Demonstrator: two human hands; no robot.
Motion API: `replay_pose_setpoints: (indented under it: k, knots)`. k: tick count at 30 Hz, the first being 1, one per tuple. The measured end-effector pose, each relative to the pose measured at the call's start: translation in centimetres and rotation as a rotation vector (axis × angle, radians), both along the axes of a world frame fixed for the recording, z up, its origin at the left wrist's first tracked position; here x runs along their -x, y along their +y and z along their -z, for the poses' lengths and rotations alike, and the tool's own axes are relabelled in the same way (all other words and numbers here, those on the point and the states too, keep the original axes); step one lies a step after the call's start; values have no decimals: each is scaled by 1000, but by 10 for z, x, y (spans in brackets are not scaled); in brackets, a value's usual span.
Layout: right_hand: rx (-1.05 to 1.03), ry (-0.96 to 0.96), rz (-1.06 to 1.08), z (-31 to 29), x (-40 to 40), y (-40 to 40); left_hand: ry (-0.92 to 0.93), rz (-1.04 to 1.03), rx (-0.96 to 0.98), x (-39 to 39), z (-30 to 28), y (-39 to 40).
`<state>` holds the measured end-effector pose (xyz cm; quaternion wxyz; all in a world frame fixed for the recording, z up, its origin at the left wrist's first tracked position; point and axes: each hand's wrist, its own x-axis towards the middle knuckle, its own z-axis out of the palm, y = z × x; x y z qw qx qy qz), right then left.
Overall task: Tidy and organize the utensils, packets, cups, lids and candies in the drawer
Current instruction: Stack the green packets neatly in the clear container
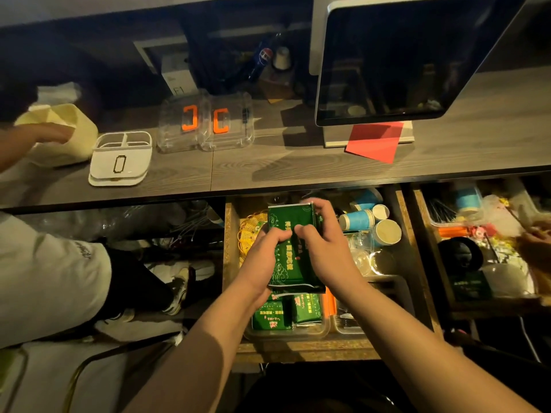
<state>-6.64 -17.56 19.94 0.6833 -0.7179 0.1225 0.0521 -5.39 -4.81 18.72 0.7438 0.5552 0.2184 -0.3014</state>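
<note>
Both of my hands hold a stack of green packets upright above the open wooden drawer. My left hand grips the stack's left side and my right hand clasps its right side and top. Below the stack, more green packets lie in a clear plastic tray at the drawer's front. Blue paper cups lie on their sides at the back right, with clear lids in front of them. A yellow wire basket sits at the back left.
On the counter stand a white divided caddy, two clear containers with orange clips, a monitor and a red paper. Another person sits at left, hand on a cream bag. A second drawer at right holds mixed items.
</note>
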Motion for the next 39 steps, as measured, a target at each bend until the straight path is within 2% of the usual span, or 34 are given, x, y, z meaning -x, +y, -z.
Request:
replay_pose_setpoints:
  k: [4, 9, 12, 15, 16, 18, 23, 27, 31, 35, 39]
  knots:
    - [47, -50, -47, 7, -2, 4, 20, -11, 29, 0, 9, 6]
    - [5, -6, -24, 23, -8, 13, 125, 54, 147, 0, 17, 14]
    - [6, 8, -85, 40, -17, 10, 131, 24, 15, -4, 27, 18]
    - [-95, 114, 109, 72, -40, -15, 137, -37, -64, -8, 44, 25]
    - [-71, 153, 196, 87, -46, -28, 146, -70, -77, -10, 52, 28]
    - [115, 234, 256, 125, -53, -51, 158, -120, -95, -14, 62, 31]
    - [622, 352, -144, 205, -39, -73, 160, -251, -101, -19, 103, 34]
    - [803, 250, -448, 249, -44, -72, 165, -291, -99, -22, 122, 27]
    - [970, 233, -651, 277, -57, -64, 105, -364, -206, -21, 136, 22]
    - [1040, 193, -692, 284, -64, -61, 127, -396, -206, -19, 149, 29]
    - [779, 187, -443, 246, -67, -69, 224, -326, -180, -18, 142, 45]
